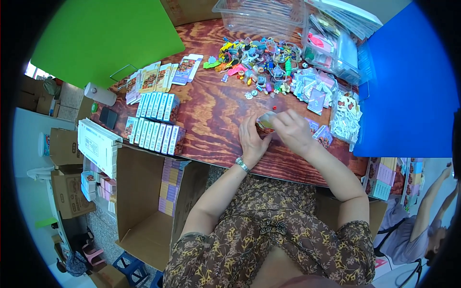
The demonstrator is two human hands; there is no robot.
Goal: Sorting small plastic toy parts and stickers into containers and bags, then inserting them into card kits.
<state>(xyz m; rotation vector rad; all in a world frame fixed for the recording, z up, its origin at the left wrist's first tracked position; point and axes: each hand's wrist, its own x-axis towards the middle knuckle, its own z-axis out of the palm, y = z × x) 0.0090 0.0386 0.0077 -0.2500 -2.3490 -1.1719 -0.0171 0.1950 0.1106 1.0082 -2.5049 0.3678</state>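
Observation:
My left hand (253, 139), with a watch at its wrist, rests on the table and curls round a small printed carton (264, 122) with a pale yellowish edge. Above the carton's top, my right hand (292, 130) is closed in a pinch; its fingers hide what they grip. A tiny red piece (274, 108) lies just beyond the carton. Beside my right hand are flat purple printed packets (323, 137). Farther off spreads a heap of small colourful toys and trinkets (269, 60).
Rows of filled small cartons (156, 138) and flat cartons (186, 69) stand at left. Sachets (312, 86), a tray of white packets (346, 117) and clear plastic bins (261, 19) lie right and behind. Green (105, 43) and blue panels (413, 86) flank the table; an open cardboard box (139, 211) stands below.

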